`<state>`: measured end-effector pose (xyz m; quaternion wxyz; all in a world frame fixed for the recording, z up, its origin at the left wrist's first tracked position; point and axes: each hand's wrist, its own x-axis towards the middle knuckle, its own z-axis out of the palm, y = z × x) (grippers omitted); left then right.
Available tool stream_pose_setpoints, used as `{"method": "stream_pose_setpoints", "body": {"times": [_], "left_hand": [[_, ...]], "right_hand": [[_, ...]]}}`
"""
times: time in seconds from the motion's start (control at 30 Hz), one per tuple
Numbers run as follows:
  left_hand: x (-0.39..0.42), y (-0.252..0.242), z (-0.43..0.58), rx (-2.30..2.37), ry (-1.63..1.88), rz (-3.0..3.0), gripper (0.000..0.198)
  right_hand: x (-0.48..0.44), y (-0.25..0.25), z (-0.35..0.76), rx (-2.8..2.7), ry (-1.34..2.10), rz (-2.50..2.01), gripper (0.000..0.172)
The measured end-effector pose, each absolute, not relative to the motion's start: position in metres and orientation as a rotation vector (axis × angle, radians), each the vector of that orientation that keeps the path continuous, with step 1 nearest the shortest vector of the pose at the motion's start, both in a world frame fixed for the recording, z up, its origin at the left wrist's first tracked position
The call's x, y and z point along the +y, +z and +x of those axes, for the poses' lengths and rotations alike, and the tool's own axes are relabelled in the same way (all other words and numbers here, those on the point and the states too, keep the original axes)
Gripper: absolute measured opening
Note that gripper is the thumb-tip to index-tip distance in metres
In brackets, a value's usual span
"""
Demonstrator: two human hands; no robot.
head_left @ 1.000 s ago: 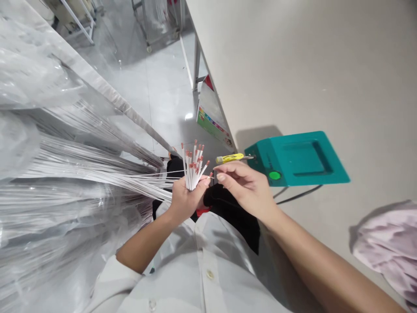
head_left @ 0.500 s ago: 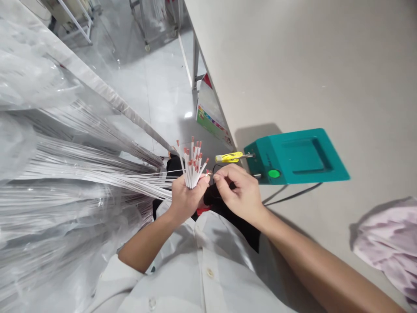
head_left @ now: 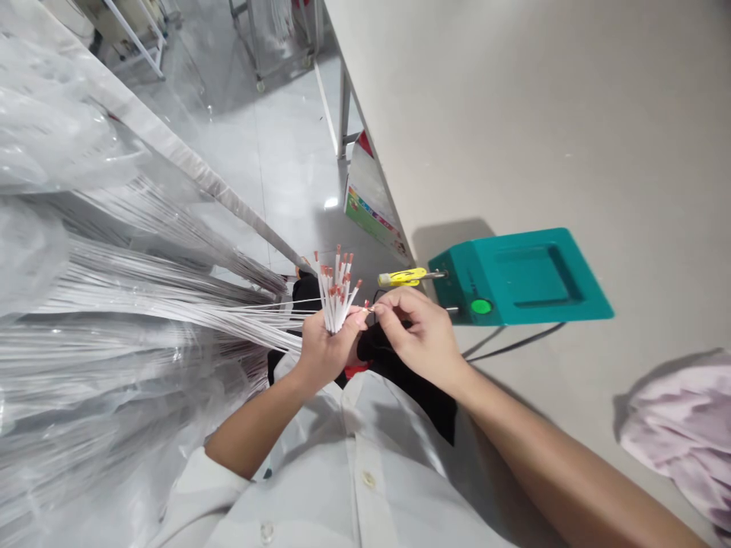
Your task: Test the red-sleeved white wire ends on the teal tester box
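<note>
A bundle of white cables [head_left: 336,310] with bare copper ends stands up out of my left hand [head_left: 327,348], whose fingers are wrapped round it. At the thumb of that hand a short wire end [head_left: 366,306] with reddish strands sticks out to the right. My right hand [head_left: 419,331] is closed in a pinch on the strands of this wire end, fingertips close to the left thumb. Beyond the right hand, a yellow clip [head_left: 403,277] is attached to a metal post on the teal tester box [head_left: 517,278], which has a lit green button [head_left: 481,306].
Long white cables [head_left: 171,308] in clear plastic hang along a rail [head_left: 188,164] on the left. The beige table [head_left: 514,114] fills the right side, with a pink cloth [head_left: 685,434] near its front. A printed carton [head_left: 374,209] stands below the table edge.
The right fingertips have come slightly closer to the left thumb at the wire end. The cable bundle has shifted slightly; otherwise little differs.
</note>
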<state>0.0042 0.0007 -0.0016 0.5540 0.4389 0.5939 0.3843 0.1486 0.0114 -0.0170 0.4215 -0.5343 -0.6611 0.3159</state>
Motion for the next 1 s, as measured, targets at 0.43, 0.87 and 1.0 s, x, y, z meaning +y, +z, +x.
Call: {"method": "stream_pose_setpoints", "body": {"times": [0.43, 0.87, 1.0], "left_hand": [[0.001, 0.001, 0.001, 1.431, 0.824, 1.269, 0.017], [-0.002, -0.010, -0.004, 1.399, 0.587, 1.594, 0.027], [-0.002, -0.008, -0.006, 1.472, 0.565, 1.532, 0.030]], "right_hand": [[0.022, -0.005, 0.173, -2.054, 0.596, -1.093, 0.016], [0.033, 0.017, 0.173, -2.724, 0.436, -1.421, 0.019], [0.030, 0.010, 0.178, -2.424, 0.483, -1.387, 0.023]]}}
